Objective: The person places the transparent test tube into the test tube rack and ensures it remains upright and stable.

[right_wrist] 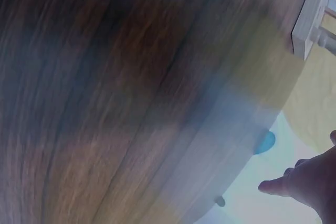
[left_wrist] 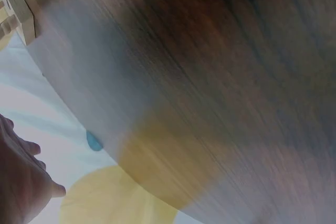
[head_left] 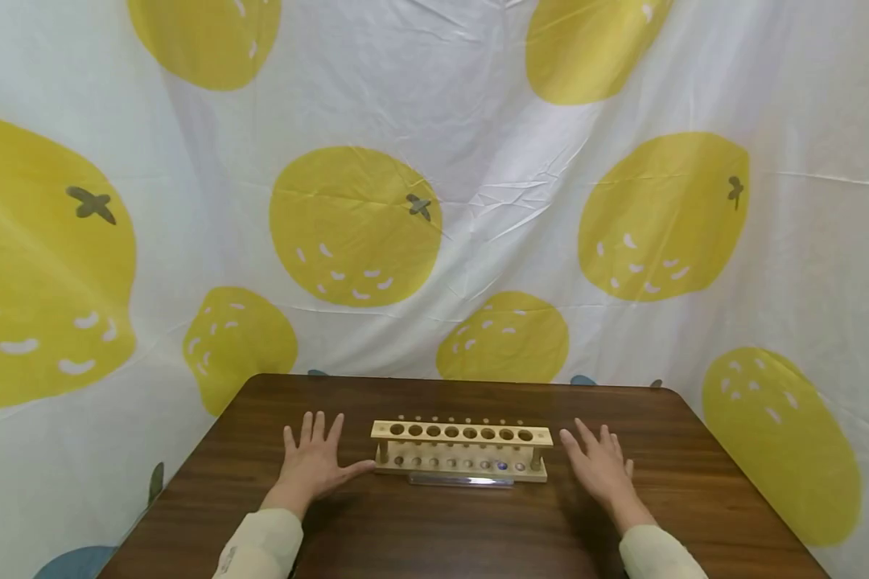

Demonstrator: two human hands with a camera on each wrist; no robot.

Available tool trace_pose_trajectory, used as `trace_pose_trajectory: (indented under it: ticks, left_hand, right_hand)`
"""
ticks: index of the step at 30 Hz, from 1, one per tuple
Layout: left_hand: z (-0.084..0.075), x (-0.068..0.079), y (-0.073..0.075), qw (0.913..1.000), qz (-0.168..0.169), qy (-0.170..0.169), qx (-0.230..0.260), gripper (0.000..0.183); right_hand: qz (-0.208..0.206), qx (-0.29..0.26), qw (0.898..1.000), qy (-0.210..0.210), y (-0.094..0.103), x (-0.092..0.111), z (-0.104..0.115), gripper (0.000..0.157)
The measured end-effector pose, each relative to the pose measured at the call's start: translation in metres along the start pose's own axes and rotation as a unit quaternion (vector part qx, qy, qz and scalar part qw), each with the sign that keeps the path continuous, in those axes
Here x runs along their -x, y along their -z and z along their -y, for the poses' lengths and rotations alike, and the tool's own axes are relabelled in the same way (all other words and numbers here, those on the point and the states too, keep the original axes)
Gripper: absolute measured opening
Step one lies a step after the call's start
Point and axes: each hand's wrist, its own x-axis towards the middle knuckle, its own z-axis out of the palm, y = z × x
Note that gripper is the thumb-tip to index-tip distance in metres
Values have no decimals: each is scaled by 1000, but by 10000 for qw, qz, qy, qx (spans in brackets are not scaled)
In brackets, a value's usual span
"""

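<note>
A wooden test tube rack (head_left: 463,433) stands on the table, with a row of round holes along its top bar and short pegs behind. In front of its base lies a clear glass tube (head_left: 461,481). To the rack's left, my left hand (head_left: 315,466) is spread, its thumb tip right by the rack's end. My right hand (head_left: 599,466) is on the other side, fingers extended and a small gap from the rack. Both hands hold nothing. Each wrist view catches a corner of the rack base (left_wrist: 23,17) and part of the hand.
The dark brown wooden table (head_left: 376,531) has rounded far corners. Behind it hangs a white cloth (head_left: 492,241) printed with large yellow fruit, reaching down past the table's back edge. Pale sleeves (head_left: 261,543) cover both forearms.
</note>
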Motion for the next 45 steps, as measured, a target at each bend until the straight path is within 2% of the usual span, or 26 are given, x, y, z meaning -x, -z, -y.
trace_pose_trajectory:
  ticks: [6, 16, 23, 32, 45]
  left_hand:
    - [-1, 1, 1, 10000, -68, -37, -13, 111]
    - [-2, 4, 2, 9999, -103, -18, -30, 105]
    - [-3, 6, -1, 9999, -106, -100, -75, 106]
    - [-9, 11, -2, 9995, -193, -258, -62, 102]
    - [-31, 18, 0, 9949, -259, -962, -175, 83]
  right_hand:
    - [39, -206, 9998, -22, -7, 1, 4, 79]
    - [-148, -778, 9968, 126, -16, 0, 13, 71]
    - [-47, -1209, 9926, 110, -20, -2, 15, 73]
    - [-168, -1368, 9903, 171, -22, -4, 15, 62]
    - [-165, -2057, 9784, 119, -25, -1, 25, 55]
